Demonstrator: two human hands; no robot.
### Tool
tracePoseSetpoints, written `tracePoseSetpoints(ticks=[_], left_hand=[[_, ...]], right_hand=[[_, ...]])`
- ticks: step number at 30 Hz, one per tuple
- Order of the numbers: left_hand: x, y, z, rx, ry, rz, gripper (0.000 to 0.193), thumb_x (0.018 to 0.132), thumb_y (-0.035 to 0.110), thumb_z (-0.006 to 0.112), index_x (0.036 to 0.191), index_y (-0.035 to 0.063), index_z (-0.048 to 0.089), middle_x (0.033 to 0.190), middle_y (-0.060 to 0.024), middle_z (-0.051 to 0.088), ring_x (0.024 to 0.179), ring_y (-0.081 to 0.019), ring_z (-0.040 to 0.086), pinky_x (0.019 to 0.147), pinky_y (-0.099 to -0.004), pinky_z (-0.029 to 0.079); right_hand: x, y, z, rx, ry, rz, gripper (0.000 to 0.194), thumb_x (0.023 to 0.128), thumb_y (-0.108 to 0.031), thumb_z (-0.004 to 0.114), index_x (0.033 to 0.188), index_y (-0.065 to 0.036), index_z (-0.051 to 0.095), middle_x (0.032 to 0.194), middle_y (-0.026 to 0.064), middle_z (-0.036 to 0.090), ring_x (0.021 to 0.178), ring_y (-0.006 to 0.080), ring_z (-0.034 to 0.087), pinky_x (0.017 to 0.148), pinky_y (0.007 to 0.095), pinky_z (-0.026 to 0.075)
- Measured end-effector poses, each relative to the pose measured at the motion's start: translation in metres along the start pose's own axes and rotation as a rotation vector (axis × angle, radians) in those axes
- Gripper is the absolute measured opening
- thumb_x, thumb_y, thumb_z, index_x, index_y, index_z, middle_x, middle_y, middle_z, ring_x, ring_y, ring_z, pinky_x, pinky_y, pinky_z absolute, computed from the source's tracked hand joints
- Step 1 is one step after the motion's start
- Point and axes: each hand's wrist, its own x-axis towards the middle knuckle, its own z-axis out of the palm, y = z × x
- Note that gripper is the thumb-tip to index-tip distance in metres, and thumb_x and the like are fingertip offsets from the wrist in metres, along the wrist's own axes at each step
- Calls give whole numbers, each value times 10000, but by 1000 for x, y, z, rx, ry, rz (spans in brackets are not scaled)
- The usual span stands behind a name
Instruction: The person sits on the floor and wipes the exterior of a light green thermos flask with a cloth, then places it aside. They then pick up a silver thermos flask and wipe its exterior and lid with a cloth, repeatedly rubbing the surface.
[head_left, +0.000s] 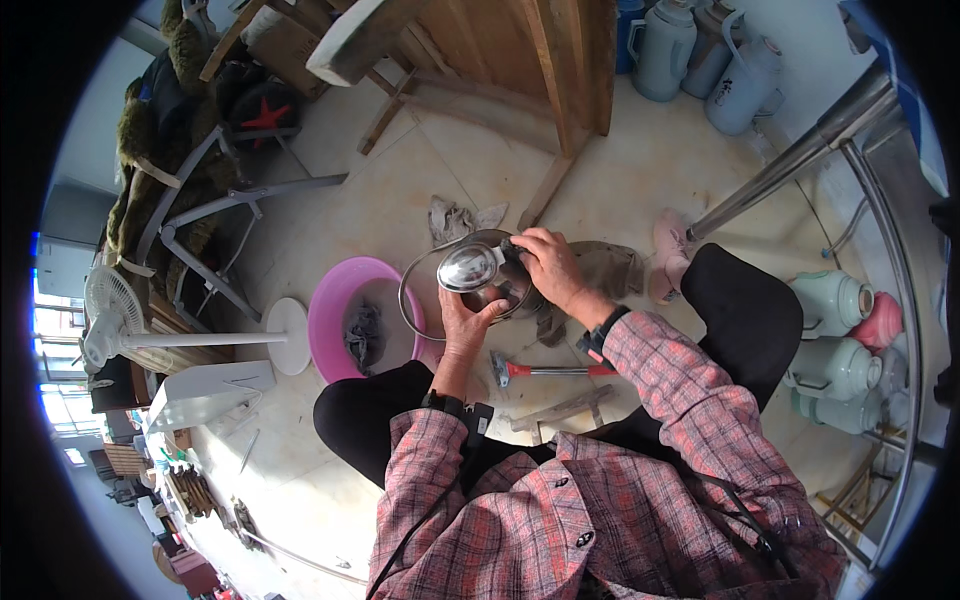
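Note:
In front of me is a stainless steel pot or kettle (531, 304) with a thin hooped handle (403, 296) swung out to its left. My left hand (466, 322) grips a shiny, rounded metal lid (466, 268) over the vessel's mouth, thumb towards me. My right hand (553, 268) presses a small dark pad (511, 251) near the lid's right edge; its fingers partly hide the pad. Close by on the left stands a pink plastic basin (324, 322), holding a dark wet-looking cloth (364, 337) in greyish water.
A hatchet-like tool (551, 370) with a red and metal handle lies by a small wooden stool (562, 409). Rags (457, 221) (604, 266) lie beyond the vessel. Around are a wooden table (495, 52), a white fan (202, 340), a folding chair (199, 217) and vacuum flasks (664, 49).

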Motion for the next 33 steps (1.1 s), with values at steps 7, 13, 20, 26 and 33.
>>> tracePoseSetpoints(ticks=[7, 13, 20, 26, 33], left_hand=[[-2, -21, 2, -27, 30, -82, 856, 559, 382, 862, 1224, 24, 460, 1185, -117, 478, 1099, -277, 477, 957, -376, 366], [-4, -17, 2, -64, 35, -61, 888, 567, 428, 850, 1244, 28, 438, 1198, -113, 461, 1112, -275, 468, 962, -375, 363], [-2, -14, 1, -31, 26, -69, 897, 576, 471, 829, 1252, 32, 436, 1194, -124, 466, 1127, -285, 454, 968, -384, 354], [0, -12, 6, 116, 78, 81, 858, 583, 493, 809, 1226, 38, 470, 1202, -125, 477, 1138, -298, 449, 971, -407, 349], [2, -25, -1, 91, 34, 103, 775, 681, 489, 755, 1235, 31, 466, 1205, -144, 486, 1141, -317, 454, 974, -403, 346]], right_hand=[[97, 15, 32, -52, -528, -164, 233, 778, -164, 571, 979, -179, 686, 1083, 30, 613, 1000, 265, 534, 902, 378, 425], [136, -6, 67, 71, -887, -248, 238, 745, -159, 568, 947, -153, 695, 1055, 25, 619, 973, 270, 519, 932, 371, 392], [92, 19, 29, 49, -485, -151, 216, 774, -142, 549, 957, -118, 662, 1045, 71, 612, 1041, 250, 538, 930, 356, 376], [-1, -2, 0, 76, -8, -51, 223, 753, -54, 616, 976, -68, 614, 1069, 100, 566, 965, 316, 530, 871, 387, 428], [-72, -48, 18, 80, 141, 67, 287, 735, -26, 654, 1012, -81, 604, 1097, 87, 518, 994, 314, 486, 865, 398, 437]])
